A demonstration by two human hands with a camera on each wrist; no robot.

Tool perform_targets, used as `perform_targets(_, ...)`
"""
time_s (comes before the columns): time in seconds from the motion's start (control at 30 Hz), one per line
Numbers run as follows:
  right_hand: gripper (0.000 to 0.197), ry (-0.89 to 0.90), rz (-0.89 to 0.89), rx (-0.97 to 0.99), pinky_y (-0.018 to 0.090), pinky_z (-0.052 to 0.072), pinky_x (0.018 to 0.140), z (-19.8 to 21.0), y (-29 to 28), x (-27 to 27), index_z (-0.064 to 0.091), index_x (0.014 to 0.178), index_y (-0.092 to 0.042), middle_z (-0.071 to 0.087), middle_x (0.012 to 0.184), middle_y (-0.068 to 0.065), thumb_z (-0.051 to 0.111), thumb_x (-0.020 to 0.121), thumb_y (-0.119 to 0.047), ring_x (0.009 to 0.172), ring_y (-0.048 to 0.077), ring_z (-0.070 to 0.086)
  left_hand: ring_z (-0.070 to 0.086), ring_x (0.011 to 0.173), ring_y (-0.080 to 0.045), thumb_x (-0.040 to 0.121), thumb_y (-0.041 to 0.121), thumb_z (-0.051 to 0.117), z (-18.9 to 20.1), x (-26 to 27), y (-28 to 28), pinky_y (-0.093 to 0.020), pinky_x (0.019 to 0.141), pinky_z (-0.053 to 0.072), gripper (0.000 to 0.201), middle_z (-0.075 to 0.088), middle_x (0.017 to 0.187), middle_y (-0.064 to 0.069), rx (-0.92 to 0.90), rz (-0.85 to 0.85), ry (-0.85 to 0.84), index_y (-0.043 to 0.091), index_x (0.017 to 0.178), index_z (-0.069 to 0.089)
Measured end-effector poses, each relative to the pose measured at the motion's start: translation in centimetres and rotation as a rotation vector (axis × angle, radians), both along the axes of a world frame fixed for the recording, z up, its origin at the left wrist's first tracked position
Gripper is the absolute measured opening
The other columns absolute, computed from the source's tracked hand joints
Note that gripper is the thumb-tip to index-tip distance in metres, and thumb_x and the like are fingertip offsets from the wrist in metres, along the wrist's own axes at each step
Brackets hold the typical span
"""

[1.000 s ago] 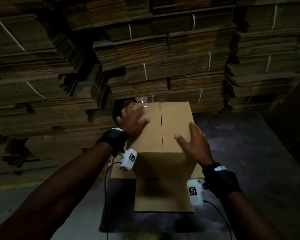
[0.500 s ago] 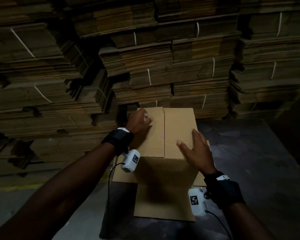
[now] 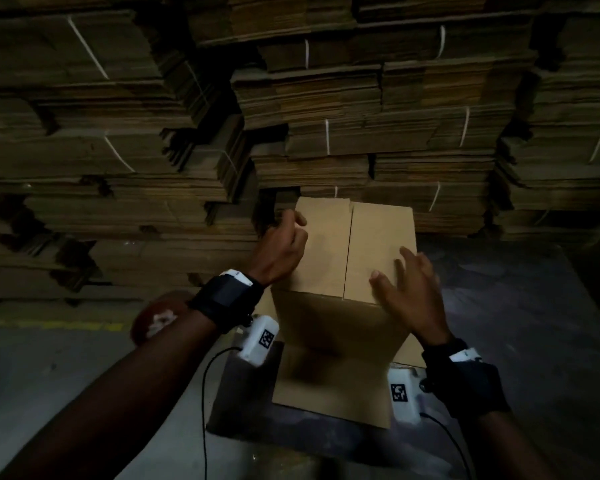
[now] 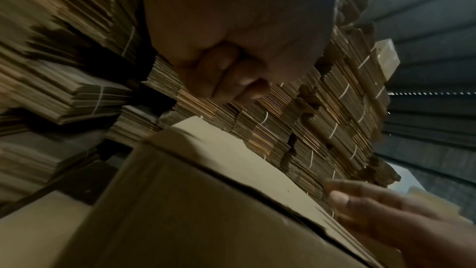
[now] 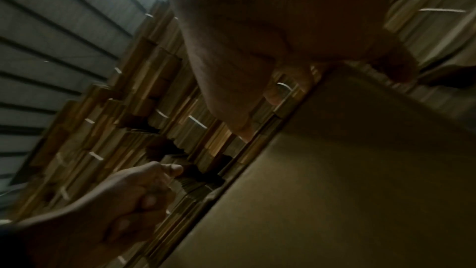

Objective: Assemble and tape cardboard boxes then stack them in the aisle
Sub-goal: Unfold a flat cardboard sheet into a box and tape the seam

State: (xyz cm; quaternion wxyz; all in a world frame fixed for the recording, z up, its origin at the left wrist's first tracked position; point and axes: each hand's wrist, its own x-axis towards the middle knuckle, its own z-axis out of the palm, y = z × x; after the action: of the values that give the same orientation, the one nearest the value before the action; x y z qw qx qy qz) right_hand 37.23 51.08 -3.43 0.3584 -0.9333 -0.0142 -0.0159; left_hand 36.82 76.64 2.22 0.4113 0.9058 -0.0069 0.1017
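Box (image 3: 347, 265) upright at frame centre, flaps closed. Left hand (image 3: 280, 249) clenched at left top edge; right hand (image 3: 407, 292) relaxed, fingers straight, over right edge. Bundled cardboard stacks (image 3: 361, 133) close behind.

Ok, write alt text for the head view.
A person's two hands work on the closed top flaps of an upright cardboard box: the left hand, fingers curled, at the left flap's edge, the right hand spread open over the right flap. Strapped bundles of flat cardboard rise behind in dim light.
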Motion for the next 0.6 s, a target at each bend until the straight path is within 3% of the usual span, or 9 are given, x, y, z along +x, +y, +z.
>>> perform_targets(0.1,0.063,-0.158,-0.003,-0.058,0.063,0.029,0.113,2.5,1.7,-2.1,0.041,0.15,-0.027,0.022,0.164,0.005,0.062,0.095,-0.048,0.151,0.028,0.015,0.053,0.07,-0.018,0.1,0.013,0.042,-1.4,-2.1,0.9,-0.038,0.066,0.045,0.024,0.056,0.086,-0.003,-0.137,0.058,0.024,0.015,0.124,0.038)
perform_targets(0.17,0.053,-0.288,0.064,0.003,0.058,0.032,0.111,3.7,3.3,-3.6,0.051,0.143,-0.024,0.034,0.159,0.006,0.064,0.095,-0.042,0.148,0.026,0.024,0.056,0.076,-0.017,0.099,0.009,0.043,-2.0,-4.1,1.5,-0.034,0.066,0.047,0.027,0.056,0.098,-0.007,-0.195,0.07,0.024,0.02,0.123,0.036)
perform_targets(0.23,0.045,-0.343,0.165,0.098,0.048,0.035,0.11,4.0,5.3,-5.2,0.057,0.137,-0.024,0.043,0.153,0.006,0.064,0.095,-0.04,0.142,0.023,0.034,0.058,0.093,-0.016,0.095,0.006,0.045,-3.1,-6.2,2.3,-0.027,0.074,0.048,0.033,0.054,0.115,-0.007,-0.182,0.121,-0.011,0.029,0.119,0.039)
perform_targets(0.3,0.042,-0.358,0.27,0.176,0.038,0.034,0.107,3.4,7.6,-6.7,0.062,0.132,-0.023,0.05,0.147,0.006,0.061,0.094,-0.041,0.137,0.021,0.04,0.062,0.097,-0.026,0.096,-0.003,0.043,-4.0,-8.8,3.0,-0.03,0.075,0.052,0.041,0.053,0.121,-0.009,-0.242,0.224,-0.008,0.036,0.111,0.042)
perform_targets(0.37,0.04,-0.358,0.372,0.243,0.032,0.036,0.104,2.5,10.1,-8.1,0.066,0.126,-0.019,0.057,0.14,0.006,0.06,0.093,-0.04,0.13,0.02,0.047,0.069,0.085,-0.032,0.104,0.001,0.038,-4.9,-11.4,3.8,-0.035,0.069,0.058,0.032,0.059,0.114,-0.012,-0.405,0.336,0.014,0.032,0.108,0.044)
perform_targets(0.43,0.038,-0.314,0.473,0.281,0.032,0.042,0.103,1.2,12.4,-9.3,0.068,0.122,-0.014,0.06,0.134,0.007,0.061,0.092,-0.036,0.125,0.021,0.053,0.068,0.063,-0.028,0.108,0.016,0.04,-5.3,-14.6,4.9,-0.035,0.052,0.056,0.007,0.067,0.089,-0.014,-0.517,0.444,0.052,0.019,0.109,0.046)
perform_targets(0.5,0.039,-0.268,0.559,0.295,0.034,0.046,0.103,0.1,14.7,-10.3,0.069,0.12,-0.014,0.062,0.129,0.006,0.057,0.093,-0.039,0.122,0.022,0.056,0.06,0.044,-0.02,0.108,0.03,0.041,-6.2,-17.4,6.9,-0.031,0.037,0.047,0.024,0.061,0.064,-0.013,-0.421,0.55,0.078,0.009,0.103,0.05)
perform_targets(0.53,0.041,-0.246,0.596,0.3,0.035,0.047,0.102,-0.5,16.0,-10.8,0.068,0.12,-0.014,0.062,0.127,0.005,0.055,0.093,-0.041,0.121,0.022,0.057,0.054,0.039,-0.014,0.108,0.035,0.04,-6.9,-18.8,8.1,-0.03,0.037,0.042,0.033,0.056,0.058,-0.011,-0.351,0.586,0.081,0.007,0.096,0.053)
perform_targets(0.6,0.041,-0.196,0.652,0.298,0.037,0.049,0.099,-1.4,18.7,-11.7,0.067,0.121,-0.015,0.063,0.126,0.004,0.054,0.093,-0.042,0.119,0.021,0.059,0.048,0.046,-0.009,0.109,0.038,0.038,-8.5,-20.9,11.1,-0.033,0.05,0.039,0.043,0.05,0.056,0.001,-0.262,0.643,0.043,0.012,0.077,0.052)
